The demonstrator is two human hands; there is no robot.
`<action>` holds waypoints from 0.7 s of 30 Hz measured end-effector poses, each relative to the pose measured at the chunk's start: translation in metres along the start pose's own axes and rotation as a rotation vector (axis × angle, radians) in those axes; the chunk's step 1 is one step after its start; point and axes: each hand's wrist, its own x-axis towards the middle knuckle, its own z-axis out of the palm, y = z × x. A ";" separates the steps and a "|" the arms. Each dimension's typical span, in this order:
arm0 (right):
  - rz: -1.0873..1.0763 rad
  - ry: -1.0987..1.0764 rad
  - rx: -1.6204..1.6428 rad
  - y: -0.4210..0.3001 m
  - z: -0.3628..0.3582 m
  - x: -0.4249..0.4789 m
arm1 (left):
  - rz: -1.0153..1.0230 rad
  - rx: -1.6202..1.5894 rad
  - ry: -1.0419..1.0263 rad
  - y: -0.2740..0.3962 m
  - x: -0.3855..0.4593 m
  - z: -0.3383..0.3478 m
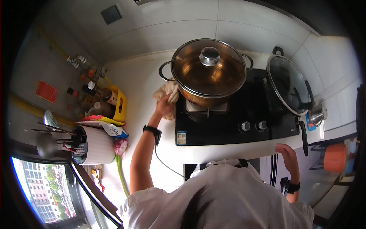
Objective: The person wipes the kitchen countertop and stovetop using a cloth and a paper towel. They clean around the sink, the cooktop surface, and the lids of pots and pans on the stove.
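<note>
My left hand (164,106) presses on a crumpled beige cloth (168,92) on the white countertop, at the left edge of the black gas hob (217,130). The cloth touches the side of a large metal pot (197,97), below its left loop handle. A glass lid (197,75) with a round knob covers the pot. My right hand (286,151) is held in front of the counter's edge, near the handle of a pan (303,140), with nothing seen in it. That pan has a glass lid (288,83) on top.
To the left stand a yellow basket of bottles (121,106), a white utensil holder (100,145), food packets (111,128), a red onion (121,146) and a green stalk (121,174). A metal container (318,116) is right of the pan. A cable (165,164) runs from my left wrist.
</note>
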 end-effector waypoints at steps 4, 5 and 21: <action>-0.057 -0.096 0.033 -0.003 0.009 0.010 | 0.023 0.053 0.028 -0.006 -0.075 0.017; -0.069 -0.112 0.045 -0.001 0.011 0.011 | 0.053 0.085 0.002 0.013 -0.094 0.015; -0.550 -0.670 0.034 -0.080 0.119 0.051 | -0.156 -0.505 -0.234 0.144 -0.248 -0.008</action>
